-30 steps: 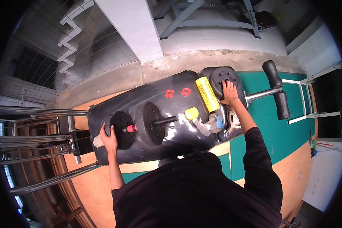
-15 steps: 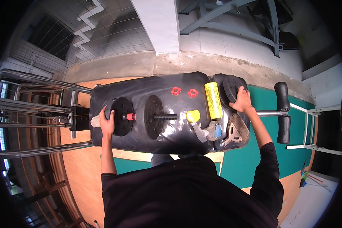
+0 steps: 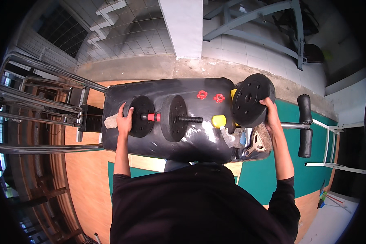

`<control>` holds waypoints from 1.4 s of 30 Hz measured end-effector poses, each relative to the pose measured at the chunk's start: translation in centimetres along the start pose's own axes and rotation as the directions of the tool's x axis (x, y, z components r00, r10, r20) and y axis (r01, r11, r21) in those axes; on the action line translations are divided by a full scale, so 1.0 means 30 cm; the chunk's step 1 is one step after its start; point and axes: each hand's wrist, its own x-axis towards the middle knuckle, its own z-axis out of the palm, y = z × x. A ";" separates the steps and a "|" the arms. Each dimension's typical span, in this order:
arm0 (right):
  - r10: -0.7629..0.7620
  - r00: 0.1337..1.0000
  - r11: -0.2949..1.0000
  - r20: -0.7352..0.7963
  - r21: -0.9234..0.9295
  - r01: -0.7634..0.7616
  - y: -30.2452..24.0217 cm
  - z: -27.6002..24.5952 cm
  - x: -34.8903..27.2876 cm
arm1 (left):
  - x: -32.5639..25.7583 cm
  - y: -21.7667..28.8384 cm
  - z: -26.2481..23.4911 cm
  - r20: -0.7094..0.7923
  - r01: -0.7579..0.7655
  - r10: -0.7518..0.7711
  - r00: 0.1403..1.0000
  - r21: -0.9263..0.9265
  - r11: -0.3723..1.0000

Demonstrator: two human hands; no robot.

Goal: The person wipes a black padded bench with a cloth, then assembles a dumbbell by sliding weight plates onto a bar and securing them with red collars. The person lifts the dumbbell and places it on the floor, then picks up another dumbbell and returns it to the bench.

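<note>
A dumbbell lies across the black padded bench [image 3: 199, 146], with a weight plate [image 3: 141, 126] at its left end and a second plate [image 3: 175, 122] further right. Its threaded bar end [image 3: 193, 119] sticks out bare to the right. My left hand [image 3: 125, 118] is closed round the dumbbell's left end, at the outer plate. With my right hand [image 3: 272, 118] I grip a loose black weight plate [image 3: 248, 106] by its right edge, raised and tilted above the bench's right part. Two red star collars [image 3: 202, 94] lie on the bench beyond the bar end.
A spray bottle with a yellow part [image 3: 219, 121] and a brush [image 3: 259, 140] lie near the raised plate. Behind that plate a yellow cylinder [image 3: 233, 93] is mostly hidden. Metal rails [image 3: 49, 149] stand left; padded foam rollers [image 3: 304, 140] stand right.
My right hand has lifted the loose plate off the bench's right end and brought it left, over the yellow cylinder. My left hand keeps its hold on the dumbbell. The view has shifted slightly.
</note>
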 end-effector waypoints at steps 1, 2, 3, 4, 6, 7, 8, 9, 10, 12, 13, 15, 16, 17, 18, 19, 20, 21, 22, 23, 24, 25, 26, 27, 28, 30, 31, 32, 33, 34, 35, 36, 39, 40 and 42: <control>0.002 1.000 1.000 0.022 -0.020 -0.001 -0.004 0.073 -0.034 | -0.006 0.016 0.009 0.002 0.019 -0.019 1.000 -0.010 1.000; 0.011 1.000 0.999 -0.012 -0.040 -0.012 0.013 0.148 -0.061 | -0.005 0.021 0.011 -0.018 -0.017 0.017 1.000 -0.027 0.999; 0.017 0.999 0.997 -0.048 -0.068 -0.020 0.027 0.201 -0.081 | -0.008 0.029 0.014 -0.014 -0.005 0.005 1.000 -0.036 0.999; 0.013 0.997 0.997 0.081 -0.072 -0.007 0.066 0.225 -0.062 | -0.012 0.040 0.012 -0.011 0.009 -0.009 1.000 -0.044 0.999; 0.054 0.997 0.991 0.058 -0.127 -0.047 0.114 0.296 -0.103 | -0.013 0.033 0.015 -0.016 0.025 -0.026 1.000 -0.065 0.998; 0.074 0.997 0.988 0.038 -0.139 -0.068 0.132 0.332 -0.125 | -0.014 0.026 0.015 -0.025 0.013 -0.014 1.000 -0.071 0.997; 0.070 0.996 0.986 0.053 -0.152 -0.061 0.166 0.352 -0.135 | -0.013 0.020 0.014 -0.034 -0.001 -0.002 0.999 -0.077 0.997; 0.086 0.995 0.981 0.056 -0.182 -0.074 0.196 0.363 -0.146 | -0.014 0.015 0.016 -0.040 -0.013 0.010 0.999 -0.087 0.996; 0.063 0.998 0.970 -0.024 -0.233 -0.067 0.237 0.377 -0.166 | -0.013 0.016 0.015 -0.031 0.021 -0.024 0.999 -0.087 0.996; 0.101 0.985 0.964 -0.137 -0.230 -0.131 0.239 0.448 -0.248 | -0.009 0.004 0.011 -0.023 0.036 -0.038 0.999 -0.089 0.995; 0.169 0.979 0.960 -0.116 -0.207 -0.190 0.235 0.466 -0.280 | -0.007 -0.001 0.009 -0.019 0.043 -0.044 0.999 -0.089 0.995; 0.188 0.981 0.964 -0.054 -0.180 -0.195 0.291 0.450 -0.284 | -0.007 0.009 0.006 -0.013 0.044 -0.046 0.999 -0.090 0.995; 0.207 0.973 0.962 -0.104 -0.157 -0.222 0.329 0.445 -0.283 | -0.009 0.010 0.005 -0.008 0.044 -0.045 0.999 -0.091 0.995; 0.226 0.962 0.960 -0.153 -0.133 -0.247 0.368 0.439 -0.280 | -0.011 0.003 0.009 -0.003 0.029 -0.029 1.000 -0.108 0.994; 0.245 0.951 0.957 -0.191 -0.110 -0.269 0.379 0.452 -0.279 | -0.007 -0.006 0.006 -0.007 0.015 -0.016 1.000 -0.121 0.993; 0.236 0.949 0.957 -0.208 -0.120 -0.264 0.383 0.464 -0.284 | -0.005 -0.013 0.004 -0.013 0.001 -0.003 1.000 -0.134 0.991; 0.226 0.948 0.957 -0.225 -0.130 -0.259 0.385 0.484 -0.289 | -0.006 -0.018 0.004 -0.004 0.011 -0.011 1.000 -0.143 0.990; 0.216 0.947 0.957 -0.239 -0.139 -0.254 0.386 0.506 -0.292 | -0.005 -0.011 0.000 0.003 0.018 -0.018 1.000 -0.151 0.988; 0.182 0.940 0.957 -0.289 -0.169 -0.237 0.401 0.517 -0.286 | -0.006 -0.009 -0.002 0.009 0.026 -0.025 1.000 -0.158 0.987; 0.177 0.943 0.960 -0.283 -0.163 -0.229 0.429 0.503 -0.266 | -0.007 -0.014 -0.001 0.004 0.021 -0.021 1.000 -0.163 0.986; 0.171 0.945 0.963 -0.280 -0.155 -0.220 0.469 0.471 -0.237 | -0.005 -0.020 0.003 0.002 0.014 -0.014 1.000 -0.168 0.986; 0.164 0.947 0.967 -0.275 -0.147 -0.210 0.498 0.449 -0.212 | -0.004 -0.019 0.005 -0.003 0.007 -0.007 1.000 -0.174 0.985; 0.139 0.940 0.974 -0.311 -0.130 -0.187 0.528 0.435 -0.189 | -0.003 -0.016 0.007 0.009 0.022 -0.021 1.000 -0.178 0.984; 0.117 0.932 0.980 -0.344 -0.111 -0.164 0.544 0.438 -0.173 | -0.002 -0.008 0.001 0.020 0.038 -0.035 0.999 -0.178 0.983; 0.096 0.921 0.986 -0.378 -0.094 -0.141 0.554 0.435 -0.160 | -0.001 -0.005 -0.001 0.031 0.054 -0.049 0.998 -0.178 0.983; 0.068 0.955 0.992 -0.290 -0.079 -0.095 0.548 0.433 -0.145 | 0.001 -0.018 0.003 0.021 0.045 -0.042 0.999 -0.165 0.985; 0.054 0.969 0.995 -0.243 -0.070 -0.073 0.537 0.442 -0.140 | 0.003 -0.025 0.004 0.015 0.041 -0.039 0.999 -0.157 0.987; 0.045 0.962 0.994 -0.271 -0.083 -0.070 0.525 0.454 -0.138 | 0.004 -0.031 0.006 0.011 0.042 -0.041 0.999 -0.162 0.986; 0.039 0.953 0.993 -0.299 -0.094 -0.070 0.504 0.480 -0.145 | 0.002 -0.031 0.006 0.009 0.044 -0.043 0.999 -0.163 0.986; 0.033 0.945 0.992 -0.327 -0.105 -0.071 0.494 0.497 -0.147 | 0.001 -0.029 0.006 0.006 0.046 -0.046 0.999 -0.165 0.985; -0.035 0.933 0.985 -0.357 -0.171 -0.029 0.504 0.502 -0.138 | 0.000 -0.027 0.006 0.020 0.065 -0.062 0.998 -0.171 0.983; -0.104 0.917 0.971 -0.386 -0.238 0.011 0.521 0.499 -0.127 | -0.001 -0.012 0.003 0.037 0.083 -0.077 0.996 -0.179 0.980; -0.249 0.913 0.898 -0.325 -0.430 0.092 0.550 0.512 -0.087 | 0.000 -0.020 0.007 0.037 0.086 -0.081 0.996 -0.185 0.979; -0.281 0.918 0.865 -0.279 -0.488 0.117 0.544 0.526 -0.081 | 0.000 -0.026 0.008 0.028 0.078 -0.074 0.997 -0.184 0.980; -0.245 0.954 0.771 -0.173 -0.631 0.084 0.532 0.591 -0.109 | -0.003 -0.026 0.004 0.033 0.086 -0.082 0.996 -0.170 0.982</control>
